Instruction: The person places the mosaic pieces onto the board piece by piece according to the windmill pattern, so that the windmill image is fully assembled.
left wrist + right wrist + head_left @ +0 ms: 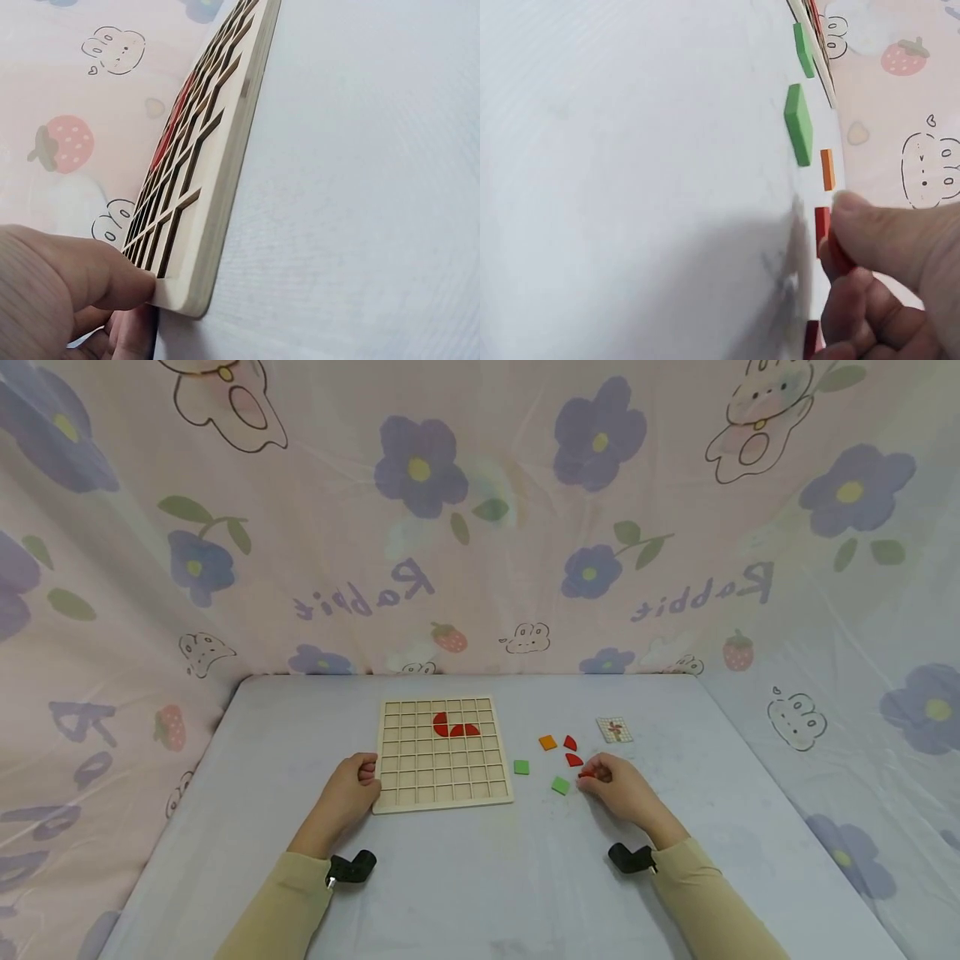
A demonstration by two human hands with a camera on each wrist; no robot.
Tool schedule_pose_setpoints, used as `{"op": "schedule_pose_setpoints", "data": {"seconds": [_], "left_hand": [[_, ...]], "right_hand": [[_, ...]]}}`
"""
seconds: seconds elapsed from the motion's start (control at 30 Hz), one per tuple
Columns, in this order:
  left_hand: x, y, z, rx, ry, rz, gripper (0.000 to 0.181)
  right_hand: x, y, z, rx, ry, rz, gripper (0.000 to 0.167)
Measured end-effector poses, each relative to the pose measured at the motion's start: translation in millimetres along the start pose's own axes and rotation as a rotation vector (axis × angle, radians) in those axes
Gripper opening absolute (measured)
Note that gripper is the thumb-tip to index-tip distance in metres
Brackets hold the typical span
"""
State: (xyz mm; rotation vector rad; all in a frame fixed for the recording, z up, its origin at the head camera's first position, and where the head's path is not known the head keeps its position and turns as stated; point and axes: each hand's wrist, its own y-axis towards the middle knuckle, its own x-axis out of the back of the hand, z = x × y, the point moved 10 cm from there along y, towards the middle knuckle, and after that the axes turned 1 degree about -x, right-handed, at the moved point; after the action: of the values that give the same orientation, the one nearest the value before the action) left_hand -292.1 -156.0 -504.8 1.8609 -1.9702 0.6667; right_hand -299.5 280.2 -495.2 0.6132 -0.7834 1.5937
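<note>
So, gridded board (442, 774), red pieces (440, 731) inside; green tile (521, 767) just beside

The place is a small curtained-off nook: flower-and-rabbit printed fabric (502, 556) hangs close around a white table (465, 877); whether home or studio cannot be told.

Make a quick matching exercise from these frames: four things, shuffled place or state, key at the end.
Things
1. Left hand
2. Right hand
3. Orange tile
4. Card

Place or state
A. Lies loose, right of the board
B. Pinches a red piece
C. Bears a small red pattern
D. Grips the board's left edge

Pairs: 1-D, 2-B, 3-A, 4-C
</note>
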Motion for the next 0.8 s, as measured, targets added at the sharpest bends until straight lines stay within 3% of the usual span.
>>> {"op": "schedule_pose_setpoints", "data": {"seconds": [0.4,0.8], "left_hand": [[-0.3,-0.3,2.3,0.016,-0.002,0.008,0.046],[-0.3,-2.2,-0.7,0.003,0.007,0.002,0.046]], "right_hand": [[2.3,15.9,47.3,0.104,0.119,-0.063,0.020],[-47.0,40.5,125.3,0.190,0.264,-0.002,0.016]]}}
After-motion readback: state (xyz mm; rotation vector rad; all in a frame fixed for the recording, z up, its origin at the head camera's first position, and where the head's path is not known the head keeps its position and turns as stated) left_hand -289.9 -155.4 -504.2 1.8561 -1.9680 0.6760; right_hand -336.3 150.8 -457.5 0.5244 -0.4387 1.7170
